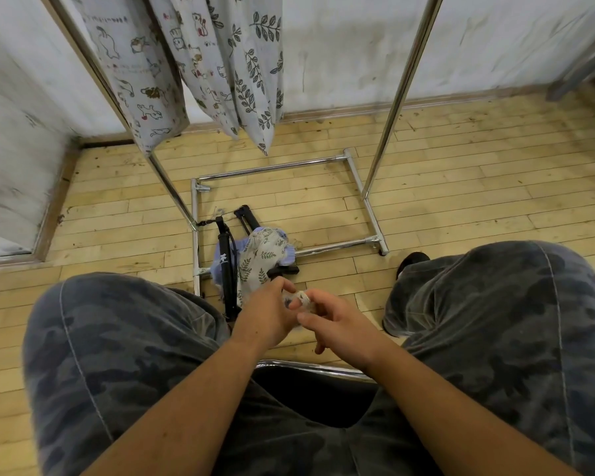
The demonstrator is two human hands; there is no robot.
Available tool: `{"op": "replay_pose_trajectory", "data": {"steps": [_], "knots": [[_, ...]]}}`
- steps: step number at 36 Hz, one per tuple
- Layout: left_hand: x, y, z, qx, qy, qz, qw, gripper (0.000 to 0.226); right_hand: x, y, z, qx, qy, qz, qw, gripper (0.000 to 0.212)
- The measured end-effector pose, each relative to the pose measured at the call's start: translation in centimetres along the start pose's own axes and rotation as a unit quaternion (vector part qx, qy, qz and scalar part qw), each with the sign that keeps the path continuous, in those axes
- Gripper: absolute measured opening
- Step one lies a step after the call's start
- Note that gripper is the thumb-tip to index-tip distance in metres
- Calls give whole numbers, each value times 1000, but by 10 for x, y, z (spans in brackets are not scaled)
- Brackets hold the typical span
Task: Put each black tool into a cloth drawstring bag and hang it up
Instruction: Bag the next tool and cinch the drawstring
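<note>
Lower centre, hands: the left hand (pixel 267 316) and right hand (pixel 340 333) meet between the knees, and each pinches a small bunch of pale cloth (pixel 302 298) in its fingertips. The right hand's other fingers hang loosely curled.
Pale cloth: it appears to run on into the leaf-print bag (pixel 260 257) lying crumpled on the floor just above the hands. The join is hidden.
Black tools: one long black tool (pixel 228 266) lies on the floor beside the bag, left of centre. A second black tool (pixel 246 218) lies just above it, its lower end under the cloth.
Blue cloth (pixel 289 257): bunched under and beside the leaf-print bag.
Floor (pixel 461 173): pale wooden planks, scuffed and speckled with dark marks.
Walls (pixel 340 46): white, stained and streaked, meeting the floor at a wooden skirting board (pixel 358 109). A corner shows at the left of the frame.
Rack (pixel 397 94): chrome tubing, with two uprights rising out of the top of the frame from a rectangular base on the floor.
Hanging bags: a cat-print bag (pixel 134 63) and a leaf-print hanging bag (pixel 255 63) hang at upper left.
Person: camouflage trousers (pixel 117 338) fill the lower frame, and a dark shoe (pixel 413 261) shows at right.
</note>
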State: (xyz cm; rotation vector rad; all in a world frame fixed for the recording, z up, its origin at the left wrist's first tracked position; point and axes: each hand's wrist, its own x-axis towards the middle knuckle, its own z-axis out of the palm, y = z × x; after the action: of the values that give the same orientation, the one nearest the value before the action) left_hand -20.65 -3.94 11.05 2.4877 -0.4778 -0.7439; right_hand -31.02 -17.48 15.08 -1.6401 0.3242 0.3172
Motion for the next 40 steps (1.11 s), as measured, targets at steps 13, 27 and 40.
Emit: {"op": "replay_pose_trajectory", "data": {"steps": [13,27,40], "knots": [[-6,7,-4,-179,-81,101,975,60,0,8,-5,-87,70,-58,992,35],[-10,18,-14,-209,-16,71,975,16,5,12,-8,-147,100,-71,981,38],[-21,39,-31,-321,-27,-8,947,39,9,36,-10,-187,75,67,977,92]]}}
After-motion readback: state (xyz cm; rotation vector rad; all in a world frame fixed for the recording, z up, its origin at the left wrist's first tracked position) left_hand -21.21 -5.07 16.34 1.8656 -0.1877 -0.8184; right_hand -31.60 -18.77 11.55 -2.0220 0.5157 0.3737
